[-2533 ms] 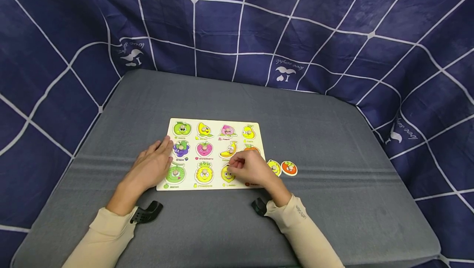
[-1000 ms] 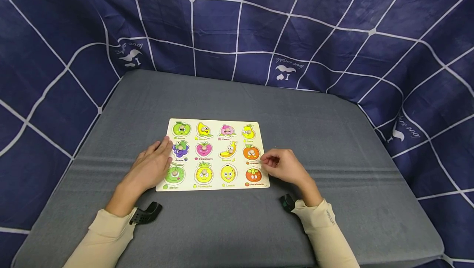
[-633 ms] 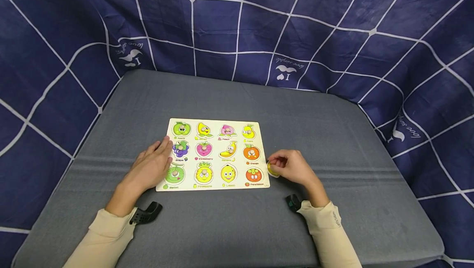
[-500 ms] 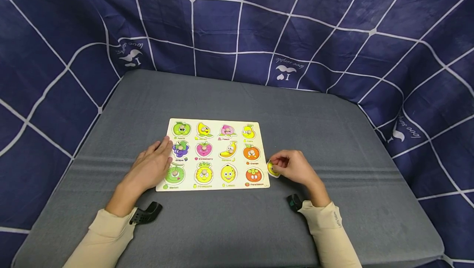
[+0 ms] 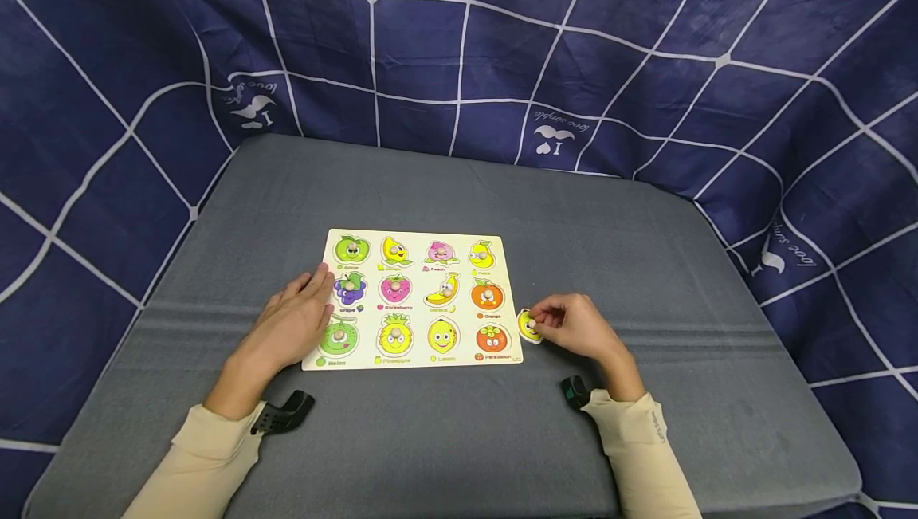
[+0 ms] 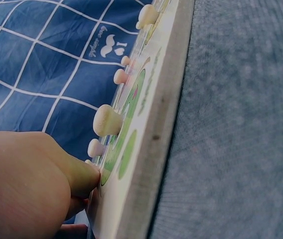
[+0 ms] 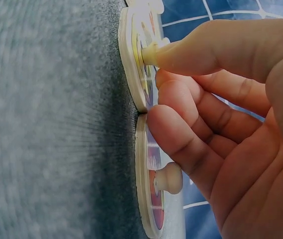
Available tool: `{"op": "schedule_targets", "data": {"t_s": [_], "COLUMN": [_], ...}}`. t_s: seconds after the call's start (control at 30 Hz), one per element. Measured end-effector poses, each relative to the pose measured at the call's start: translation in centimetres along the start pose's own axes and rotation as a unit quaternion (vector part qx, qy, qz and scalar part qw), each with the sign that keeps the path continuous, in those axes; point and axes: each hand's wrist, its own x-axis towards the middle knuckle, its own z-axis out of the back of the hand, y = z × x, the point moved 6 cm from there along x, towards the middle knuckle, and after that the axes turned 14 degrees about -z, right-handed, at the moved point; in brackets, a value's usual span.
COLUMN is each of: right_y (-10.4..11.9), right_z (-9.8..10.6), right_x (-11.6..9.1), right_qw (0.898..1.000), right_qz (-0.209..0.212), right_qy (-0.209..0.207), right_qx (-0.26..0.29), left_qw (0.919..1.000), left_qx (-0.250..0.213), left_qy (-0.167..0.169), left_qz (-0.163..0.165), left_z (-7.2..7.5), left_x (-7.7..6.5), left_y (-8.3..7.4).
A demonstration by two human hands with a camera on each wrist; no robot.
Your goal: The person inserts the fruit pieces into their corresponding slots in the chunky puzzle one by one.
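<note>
A wooden fruit puzzle board lies on the padded grey surface. My left hand rests on its left edge with the fingers extended over the rim. Beside the board's right edge, my right hand pinches the knob of a yellow lemon puzzle piece, which lies flat. In the right wrist view, the thumb is against that knob, and the other fingers are curled. Just below it there lies a reddish-orange puzzle piece with its own wooden knob, hidden under my hand in the head view.
Most fruits on the board, such as the pineapple and strawberry, carry wooden knobs. The printed lemon spot and persimmon spot show no knobs. A blue gridded curtain surrounds the grey surface.
My right hand has left the board's lemon spot, moved right past the board's edge, and come onto the loose lemon piece's knob. My left hand has stayed in place.
</note>
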Motion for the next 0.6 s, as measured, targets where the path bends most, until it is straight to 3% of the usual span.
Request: {"op": "schedule_targets", "data": {"t_s": [0.3, 0.6], "right_y": [-0.06, 0.14], "right_z": [-0.19, -0.29], "right_x": [0.01, 0.04], "right_qw": [1.0, 1.0], "right_qz": [-0.014, -0.001], "right_qy": [0.014, 0.016], "right_qx": [-0.015, -0.024], "left_qw": [1.0, 1.0], "left_qx": [-0.002, -0.003], "left_qy": [0.003, 0.001], "left_qz": [0.003, 0.0], "left_z": [0.01, 0.01], "left_x": [0.01, 0.01], "left_y": [-0.02, 0.01]}}
